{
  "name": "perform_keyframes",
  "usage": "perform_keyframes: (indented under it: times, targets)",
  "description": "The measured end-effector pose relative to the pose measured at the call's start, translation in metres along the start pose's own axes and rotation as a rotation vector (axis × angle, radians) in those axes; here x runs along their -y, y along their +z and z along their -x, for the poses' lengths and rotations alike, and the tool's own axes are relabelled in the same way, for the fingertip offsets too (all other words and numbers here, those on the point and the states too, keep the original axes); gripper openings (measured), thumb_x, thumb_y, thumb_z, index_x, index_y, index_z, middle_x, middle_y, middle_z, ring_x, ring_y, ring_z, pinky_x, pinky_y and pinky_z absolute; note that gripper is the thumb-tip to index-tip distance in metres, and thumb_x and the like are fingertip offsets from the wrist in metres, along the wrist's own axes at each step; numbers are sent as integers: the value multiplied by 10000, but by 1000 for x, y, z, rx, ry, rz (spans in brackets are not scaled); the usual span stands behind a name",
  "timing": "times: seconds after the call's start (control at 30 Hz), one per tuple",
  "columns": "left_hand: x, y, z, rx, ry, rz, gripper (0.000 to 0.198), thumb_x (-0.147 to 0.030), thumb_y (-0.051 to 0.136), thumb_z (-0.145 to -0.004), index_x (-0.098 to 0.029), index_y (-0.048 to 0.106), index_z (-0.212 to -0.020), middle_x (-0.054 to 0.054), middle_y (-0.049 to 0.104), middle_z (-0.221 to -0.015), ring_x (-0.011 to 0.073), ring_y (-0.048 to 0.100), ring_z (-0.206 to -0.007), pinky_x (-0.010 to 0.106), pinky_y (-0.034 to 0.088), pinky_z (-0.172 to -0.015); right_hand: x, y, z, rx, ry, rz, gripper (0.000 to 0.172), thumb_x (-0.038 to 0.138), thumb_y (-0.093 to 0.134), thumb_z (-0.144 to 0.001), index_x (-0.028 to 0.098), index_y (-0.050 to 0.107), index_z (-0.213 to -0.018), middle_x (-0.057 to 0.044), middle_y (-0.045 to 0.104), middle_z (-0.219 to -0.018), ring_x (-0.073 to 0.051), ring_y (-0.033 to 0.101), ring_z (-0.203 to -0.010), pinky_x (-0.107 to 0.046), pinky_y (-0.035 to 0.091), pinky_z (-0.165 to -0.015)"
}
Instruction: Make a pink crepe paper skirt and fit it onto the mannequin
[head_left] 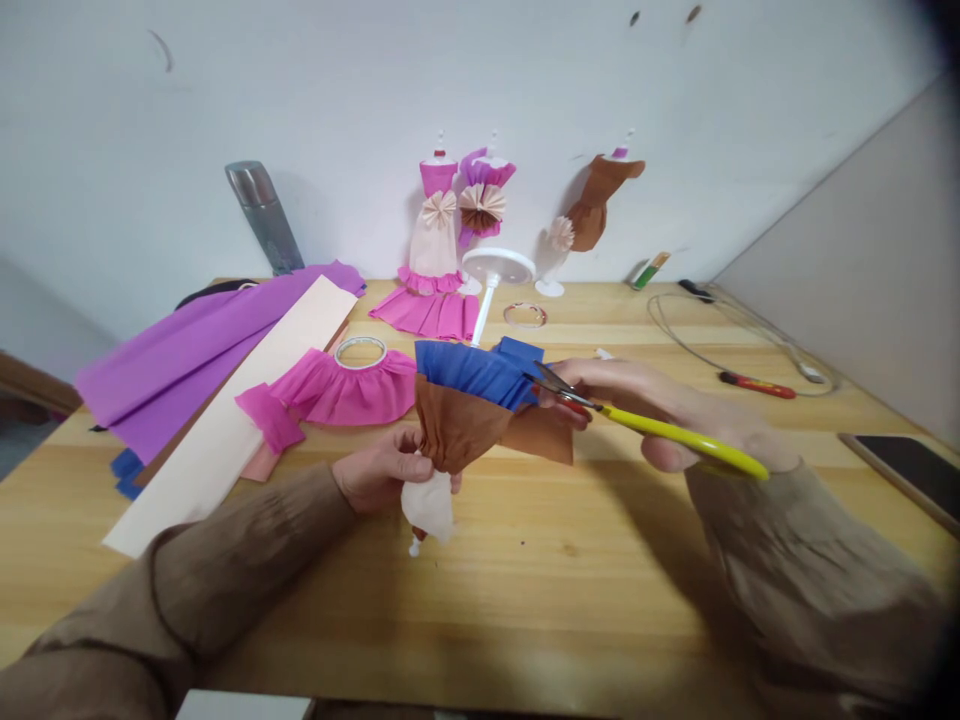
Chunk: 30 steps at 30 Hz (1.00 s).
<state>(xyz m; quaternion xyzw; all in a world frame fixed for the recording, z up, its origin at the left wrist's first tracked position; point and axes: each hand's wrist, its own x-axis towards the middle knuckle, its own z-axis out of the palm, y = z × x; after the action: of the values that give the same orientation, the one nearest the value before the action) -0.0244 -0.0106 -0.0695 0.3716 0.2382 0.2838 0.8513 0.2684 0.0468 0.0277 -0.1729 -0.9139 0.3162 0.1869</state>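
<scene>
My left hand is closed around the waist of a miniature dress form, held upside down with its white top toward me and its round base raised. Its skirt is brown crepe paper with a gathered blue crepe paper band along the far edge. In my right hand are scissors with a yellow handle. The blades lie at the right end of the blue band, and my right fingertips are beside the paper there. Whether the blades are apart is hard to make out.
Pink ruffled paper and a tape roll lie left of the skirt, beside purple crepe paper and a cream strip. Dressed forms stand along the wall. A flask, a cable and a phone are around.
</scene>
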Motion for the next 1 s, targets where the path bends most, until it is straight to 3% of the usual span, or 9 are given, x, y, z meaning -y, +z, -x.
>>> perform_keyframes:
  times: [0.17, 0.4, 0.6, 0.83, 1.0]
  targets:
    - [1, -4, 0, 23, 6, -35, 439, -420, 875, -558, -85, 729, -803, 85, 701, -695, 148, 631, -507, 206, 489, -429, 3, 3, -1, -41, 30, -19, 577, 763, 452, -841, 217, 529, -1013, -33, 561, -899, -162, 524, -783, -281, 420, -695]
    - [-1, -3, -1, 33, 4, -101, 469, -463, 880, -534, -85, 740, -773, 83, 688, -651, 135, 610, -481, 188, 446, -408, -3, 4, 2, -20, 44, 29, 643, 785, 483, -806, 202, 540, -1071, -45, 585, -926, -170, 534, -771, -291, 425, -671]
    - [-1, -3, -2, -4, 34, -94, 430, -423, 891, -534, -96, 736, -767, 68, 696, -688, 146, 640, -521, 202, 485, -444, 4, 5, 2, -53, 74, 84, 646, 761, 531, -798, 207, 538, -1130, -78, 621, -1038, -210, 592, -862, -324, 462, -748]
    - [-3, -2, -1, -40, 28, -92, 443, -411, 900, -524, -84, 724, -766, 71, 693, -672, 156, 639, -518, 220, 504, -438, 4, 4, 1, -45, 74, 168, 668, 813, 479, -781, 198, 547, -1033, -42, 596, -844, -182, 547, -706, -298, 405, -599]
    - [-11, 3, -1, -91, 74, -156, 451, -437, 898, -536, -76, 715, -733, 71, 685, -607, 145, 624, -498, 223, 521, -457, 6, 1, 1, -47, 88, 108, 681, 816, 469, -783, 199, 564, -1056, -56, 614, -890, -186, 564, -720, -298, 425, -604]
